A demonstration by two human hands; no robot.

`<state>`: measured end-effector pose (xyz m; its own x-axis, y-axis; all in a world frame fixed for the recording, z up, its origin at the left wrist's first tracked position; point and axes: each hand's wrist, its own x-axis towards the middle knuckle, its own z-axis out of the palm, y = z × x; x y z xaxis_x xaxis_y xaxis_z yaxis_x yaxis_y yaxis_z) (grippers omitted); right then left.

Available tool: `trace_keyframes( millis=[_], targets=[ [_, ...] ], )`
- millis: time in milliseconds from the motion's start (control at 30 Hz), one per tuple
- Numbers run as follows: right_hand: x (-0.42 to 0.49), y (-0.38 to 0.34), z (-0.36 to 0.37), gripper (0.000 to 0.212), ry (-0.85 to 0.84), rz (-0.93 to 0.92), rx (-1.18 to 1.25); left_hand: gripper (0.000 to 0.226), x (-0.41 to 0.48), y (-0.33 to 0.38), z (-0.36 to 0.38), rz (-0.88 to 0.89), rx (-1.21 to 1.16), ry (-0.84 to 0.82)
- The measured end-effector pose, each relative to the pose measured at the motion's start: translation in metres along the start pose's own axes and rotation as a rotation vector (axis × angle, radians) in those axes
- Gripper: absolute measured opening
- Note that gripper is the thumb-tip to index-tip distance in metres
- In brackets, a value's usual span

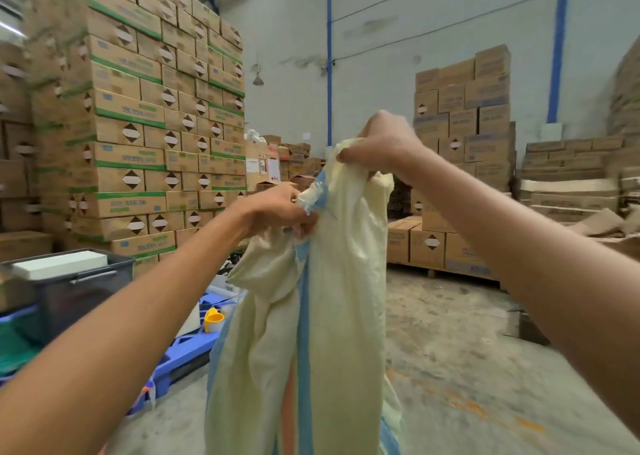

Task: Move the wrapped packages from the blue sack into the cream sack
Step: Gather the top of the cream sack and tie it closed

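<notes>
While the right hand [379, 142] is pinching the cream sack [332, 298] at its top edge, the left hand [277, 208] is gripping bunched fabric just below.

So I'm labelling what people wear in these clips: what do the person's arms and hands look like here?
Both arms are bare as far as the frame shows, with no sleeves in view. The left hand and right hand wear no gloves, and no watch, ring or bracelet is visible.

Tall stacks of brown cardboard cartons [145, 115] lined pale grey walls [374, 56] with blue steel columns [329, 56]; the dusty concrete floor [450, 343] held a blue plastic pallet [183, 354].
</notes>
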<state>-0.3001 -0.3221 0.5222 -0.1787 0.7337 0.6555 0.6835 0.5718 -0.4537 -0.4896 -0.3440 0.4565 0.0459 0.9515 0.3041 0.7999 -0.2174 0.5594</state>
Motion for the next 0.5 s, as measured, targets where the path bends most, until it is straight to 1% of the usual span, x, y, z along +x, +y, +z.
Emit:
trace_keyframes(
  millis=[33,100,167,200,267,300,333,367,400,433,467,500],
  targets=[
    [-0.002,0.008,0.007,0.02,0.011,-0.001,0.06,0.009,0.002,-0.004,0.003,-0.032,-0.037,0.062],
    [-0.011,0.026,0.02,0.042,0.031,-0.025,0.147,0.011,0.007,-0.012,0.005,-0.108,-0.081,0.177],
    [-0.026,0.045,0.036,0.062,0.145,-0.099,0.157,0.017,0.012,-0.018,0.009,-0.172,-0.087,0.278],
    [-0.034,0.054,0.046,0.066,0.228,-0.127,0.145,0.02,0.015,-0.022,0.009,-0.199,-0.109,0.317],
    [-0.052,0.071,0.069,0.068,0.358,-0.113,0.181,0.022,0.017,-0.027,0.012,-0.25,-0.247,0.356],
    [-0.062,0.078,0.082,0.071,0.358,-0.054,0.234,0.022,0.017,-0.028,0.012,-0.258,-0.335,0.373],
    [-0.071,0.084,0.097,0.079,0.323,0.041,0.3,0.022,0.018,-0.029,0.014,-0.251,-0.418,0.385],
    [-0.081,0.088,0.111,0.093,0.24,0.16,0.359,0.02,0.02,-0.029,0.015,-0.234,-0.504,0.388],
    [-0.087,0.094,0.126,0.111,0.118,0.254,0.407,0.018,0.022,-0.028,0.017,-0.21,-0.59,0.392],
    [-0.094,0.099,0.142,0.125,-0.041,0.332,0.443,0.02,0.02,-0.027,0.019,-0.198,-0.669,0.379],
    [-0.101,0.103,0.158,0.131,-0.2,0.367,0.465,0.023,0.02,-0.024,0.021,-0.185,-0.732,0.357],
    [-0.106,0.103,0.171,0.129,-0.336,0.367,0.487,0.024,0.017,-0.021,0.023,-0.168,-0.748,0.331]
  ],
)
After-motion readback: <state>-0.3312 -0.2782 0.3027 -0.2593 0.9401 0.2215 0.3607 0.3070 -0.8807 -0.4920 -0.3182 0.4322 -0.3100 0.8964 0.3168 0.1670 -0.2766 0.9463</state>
